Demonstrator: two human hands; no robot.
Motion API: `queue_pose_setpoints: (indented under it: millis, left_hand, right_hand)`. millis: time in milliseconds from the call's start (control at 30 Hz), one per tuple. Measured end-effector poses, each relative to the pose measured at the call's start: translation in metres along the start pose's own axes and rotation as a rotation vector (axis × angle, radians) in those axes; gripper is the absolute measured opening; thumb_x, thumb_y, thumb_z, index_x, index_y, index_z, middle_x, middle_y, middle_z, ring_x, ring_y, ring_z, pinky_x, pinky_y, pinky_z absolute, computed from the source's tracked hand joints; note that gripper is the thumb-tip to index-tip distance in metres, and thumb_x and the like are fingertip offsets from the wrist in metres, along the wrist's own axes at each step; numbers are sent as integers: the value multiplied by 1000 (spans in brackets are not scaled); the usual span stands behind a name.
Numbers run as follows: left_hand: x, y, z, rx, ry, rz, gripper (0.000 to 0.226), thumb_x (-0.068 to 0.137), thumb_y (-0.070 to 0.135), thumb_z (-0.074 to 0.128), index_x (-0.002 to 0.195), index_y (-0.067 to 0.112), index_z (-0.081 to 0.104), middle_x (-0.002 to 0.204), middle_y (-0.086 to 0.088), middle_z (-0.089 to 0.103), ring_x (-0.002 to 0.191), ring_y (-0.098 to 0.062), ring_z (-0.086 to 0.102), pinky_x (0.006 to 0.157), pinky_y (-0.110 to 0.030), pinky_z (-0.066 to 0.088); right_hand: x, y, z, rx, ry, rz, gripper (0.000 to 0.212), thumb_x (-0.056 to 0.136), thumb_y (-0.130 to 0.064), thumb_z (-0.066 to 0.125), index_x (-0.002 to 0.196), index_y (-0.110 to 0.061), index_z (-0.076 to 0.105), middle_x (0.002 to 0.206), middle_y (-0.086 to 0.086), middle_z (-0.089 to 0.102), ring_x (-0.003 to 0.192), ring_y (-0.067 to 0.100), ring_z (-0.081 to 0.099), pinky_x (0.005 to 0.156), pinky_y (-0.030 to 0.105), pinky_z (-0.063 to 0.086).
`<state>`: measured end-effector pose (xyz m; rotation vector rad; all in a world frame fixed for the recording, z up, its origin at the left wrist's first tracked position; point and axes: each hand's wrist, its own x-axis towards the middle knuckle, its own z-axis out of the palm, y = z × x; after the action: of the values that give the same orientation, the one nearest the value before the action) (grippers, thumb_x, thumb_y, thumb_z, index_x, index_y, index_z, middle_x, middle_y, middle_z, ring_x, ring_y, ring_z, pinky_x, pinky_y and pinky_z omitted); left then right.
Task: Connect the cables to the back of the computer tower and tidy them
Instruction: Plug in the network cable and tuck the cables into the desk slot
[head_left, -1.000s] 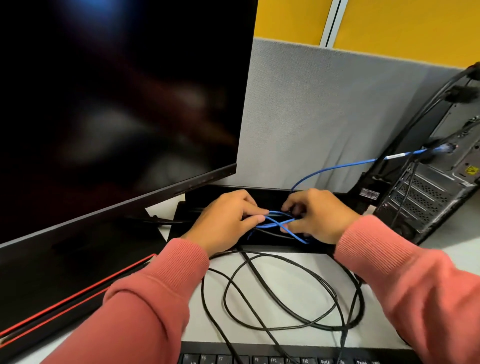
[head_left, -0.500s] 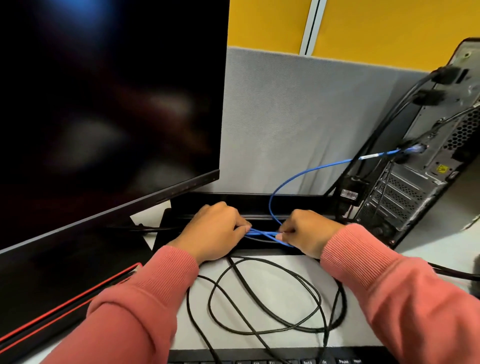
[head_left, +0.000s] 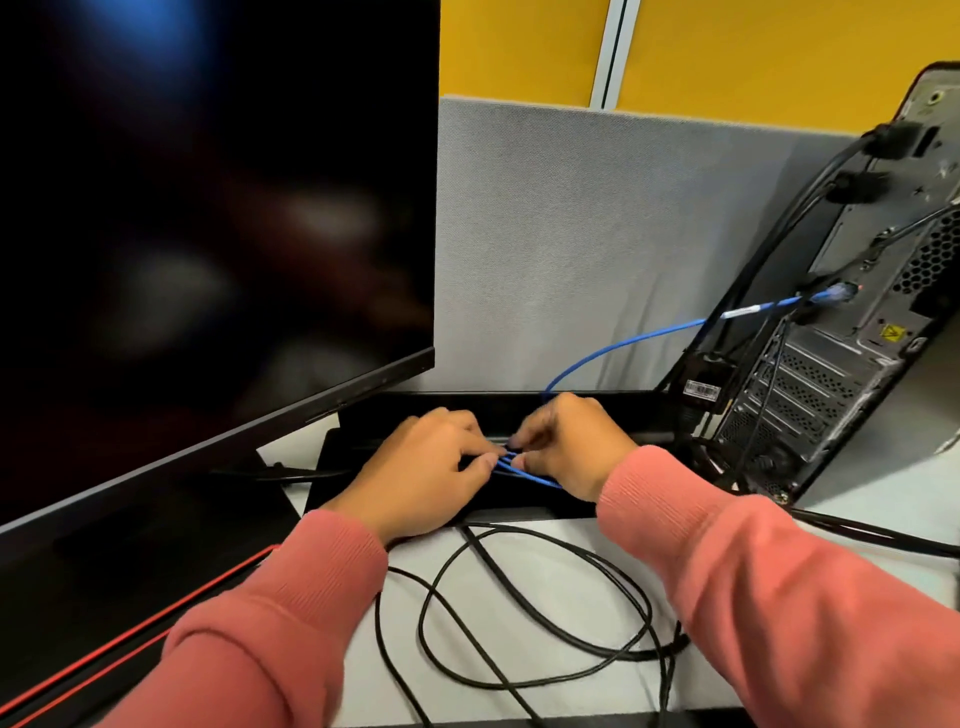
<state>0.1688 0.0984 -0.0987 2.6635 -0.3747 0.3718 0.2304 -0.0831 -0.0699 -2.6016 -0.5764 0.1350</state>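
Note:
A blue network cable (head_left: 623, 343) runs from a port on the back of the computer tower (head_left: 852, 332) down to the desk. Its slack is gathered in folded strands between my hands over a black tray (head_left: 519, 410). My left hand (head_left: 421, 467) pinches the strands from the left. My right hand (head_left: 566, 447) grips them from the right, fingers curled. Black cables (head_left: 810, 197) are plugged into the upper part of the tower's back. Loose black cable loops (head_left: 519, 613) lie on the white desk in front of my hands.
A large dark monitor (head_left: 208, 208) fills the left side, its base with red trim (head_left: 156, 623) below. A grey partition (head_left: 571, 234) stands behind the desk. A keyboard edge (head_left: 519, 722) shows at the bottom. Another black cable (head_left: 883, 535) trails off right.
My hands have come closer together and the blue strands between them are more tightly bunched. The view has shifted so the tower shows more fully on the right.

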Motion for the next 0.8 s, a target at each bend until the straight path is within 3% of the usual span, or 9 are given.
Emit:
queue_pose_setpoints:
  millis: [167, 267, 333, 400, 533, 667, 800]
  left_hand:
    - [0, 1, 2, 81, -39, -18, 33, 104, 43, 46, 108, 27, 75, 105, 15, 51, 96, -12, 53, 84, -34, 44]
    - [0, 1, 1, 112, -57, -12, 34, 105, 42, 44, 110, 30, 74, 102, 15, 56, 98, -12, 51, 86, -34, 42]
    - [1, 1, 2, 129, -67, -14, 34, 105, 43, 42, 108, 30, 74, 100, 14, 61, 97, -13, 52, 87, -35, 42]
    - [1, 2, 2, 157, -78, -23, 35, 104, 43, 41, 105, 30, 73, 98, 12, 64, 97, -14, 51, 88, -36, 42]
    - [2, 3, 3, 179, -110, -54, 39, 102, 48, 38, 111, 31, 72, 98, 9, 66, 102, -16, 51, 88, -34, 35]
    - [-1, 4, 1, 126, -78, -36, 28, 101, 49, 46, 112, 34, 67, 100, 13, 63, 102, -13, 50, 89, -32, 36]
    - [-4, 4, -1, 36, 72, -89, 8, 99, 40, 57, 99, 33, 62, 82, 12, 55, 89, -16, 55, 74, -31, 33]
  right_hand:
    - [-16, 15, -1, -16, 115, -100, 23, 87, -16, 75, 109, -21, 79, 105, -5, 72, 98, 9, 65, 91, 17, 44]
    - [-31, 21, -9, -14, 158, -130, 20, 91, -18, 71, 108, -23, 79, 100, -11, 67, 95, 9, 63, 86, 19, 44]
    - [-40, 21, -15, 16, 126, -144, 18, 94, -21, 66, 105, -24, 80, 96, -14, 67, 92, 6, 62, 82, 17, 44]
    - [-47, 20, -18, 2, 54, -180, 17, 94, -22, 66, 102, -24, 80, 96, -15, 70, 94, 5, 65, 89, 22, 48]
    - [-50, 27, -16, -80, 11, -206, 28, 90, -11, 68, 110, -27, 79, 101, -19, 66, 101, 2, 64, 96, 16, 45]
    - [-50, 29, -14, -147, 63, -199, 27, 93, -25, 68, 120, -27, 74, 106, -14, 57, 107, 8, 59, 96, 20, 41]
    - [-61, 31, -18, -55, 95, -292, 51, 84, -45, 73, 133, -39, 63, 119, -18, 50, 114, 7, 50, 100, 25, 40]
